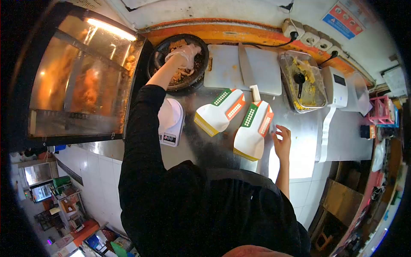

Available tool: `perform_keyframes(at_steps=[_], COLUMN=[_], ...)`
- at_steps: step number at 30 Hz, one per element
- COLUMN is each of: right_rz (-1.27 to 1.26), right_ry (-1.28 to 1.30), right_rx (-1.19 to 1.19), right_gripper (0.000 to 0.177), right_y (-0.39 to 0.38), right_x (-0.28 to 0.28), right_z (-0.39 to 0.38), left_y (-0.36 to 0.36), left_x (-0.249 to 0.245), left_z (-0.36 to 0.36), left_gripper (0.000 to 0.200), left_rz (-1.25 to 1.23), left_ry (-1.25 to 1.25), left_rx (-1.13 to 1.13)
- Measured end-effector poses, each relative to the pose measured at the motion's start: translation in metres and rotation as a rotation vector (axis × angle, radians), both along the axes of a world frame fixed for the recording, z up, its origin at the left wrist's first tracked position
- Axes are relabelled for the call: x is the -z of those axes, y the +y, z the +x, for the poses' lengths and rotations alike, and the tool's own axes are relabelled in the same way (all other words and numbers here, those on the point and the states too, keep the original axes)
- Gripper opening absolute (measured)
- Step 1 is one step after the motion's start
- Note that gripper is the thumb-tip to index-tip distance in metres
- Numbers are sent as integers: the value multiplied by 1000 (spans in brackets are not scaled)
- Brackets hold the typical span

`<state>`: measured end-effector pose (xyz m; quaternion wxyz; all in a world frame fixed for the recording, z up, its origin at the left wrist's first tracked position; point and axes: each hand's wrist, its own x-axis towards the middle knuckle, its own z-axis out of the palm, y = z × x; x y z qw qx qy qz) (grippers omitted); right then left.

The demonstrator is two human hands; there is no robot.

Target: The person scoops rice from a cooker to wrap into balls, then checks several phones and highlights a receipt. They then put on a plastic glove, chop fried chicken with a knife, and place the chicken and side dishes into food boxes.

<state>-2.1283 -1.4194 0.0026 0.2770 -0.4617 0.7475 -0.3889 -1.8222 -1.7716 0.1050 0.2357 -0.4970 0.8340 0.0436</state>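
Note:
Inside a round black bowl [198, 76] at the upper left, my left hand [184, 55] wears a clear plastic glove and reaches down among brown food pieces [177, 44]. Its fingertips are hard to make out. My right hand [281, 139] is bare, above the steel counter, fingers apart and holding nothing. Just left of it lies an open paper box [250, 143] in white, green and orange. A second such box [213, 115] lies further left. Below the bowl, a white scale [172, 139] carries a white round dish [168, 115], partly behind my left sleeve.
A large knife [245, 64] lies on a white cutting board [222, 68] behind the boxes. To its right are a clear tray [319, 103] with yellow food and a black spoon [299, 79], and a white printer [336, 88]. A lit glass food cabinet [85, 77] stands at the left.

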Motion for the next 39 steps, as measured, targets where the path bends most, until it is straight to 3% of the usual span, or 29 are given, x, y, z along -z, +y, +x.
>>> perform_keyframes(at_steps=[4,5,7,8,10,11,12,13,14,15,16,17,19,20,23,25,26,29,33,36,37,39], right_rz=[-27,-13,-40,-50,-49,-58,-57,-62,-47,-31,-38,-43,-11,2,15,14,15,-27,-10,-22,-26,16], right_ry=[-41,-48,-54,-45,-74,-103,-92,-97,-90,-83,-74,-76,-80,-92,-111,-88,-65,-64,-56,-64,-62,-47], right_rx=[-14,-8,-19,-11,-3,1,-7,-22,-25,-29,-34,-48,-65,-79,-129,-144,-149,-127,-101,-99,-95,-34], right_gripper=[30,30,29,28,28,28,28,28,27,27,27,27,27,27,27,27,27,27,27,26,26,26], right_y=[-1,-2,-6,-5,-2,-4,-3,-3,-2,-1,-1,-1,-3,-3,-6,-8,-9,-9,-10,-3,-2,7], right_x=[8,6,0,-5,-13,-14,-13,-14,-17,-19,-20,-21,-26,-27,-28,-36,-40,-42,-35,-43,-43,-42], right_z=[0,1,2,2,2,3,2,3,5,8,11,14,19,21,25,27,28,25,22,20,17,10], left_y=[-41,-34,-32,-25,-3,37,69,122,142,155,176,189,199,202,205,193,178,108,58,39,30,37], left_x=[58,49,38,37,28,17,16,-29,4,33,50,30,-6,18,16,12,15,36,48,71,97,88], left_z=[43,43,42,43,51,29,17,-10,-4,1,7,6,6,21,28,40,46,64,65,75,91,103], left_gripper=[59,55,57,57,56,58,61,66,68,70,67,67,57,44,36,37,37,36,45,46,45,35], left_rz=[-359,-89,-47,-35,509,251,417,425,379,505,223,214,526,362,372,68,67,-582,-333,-292,-516,-508], left_ry=[627,1031,1260,1253,1266,989,946,554,649,678,709,707,364,444,440,730,729,736,548,632,679,876], left_rx=[56,-236,-589,-595,-342,51,88,29,288,376,545,532,437,461,254,187,186,-430,-614,-672,-484,-630])
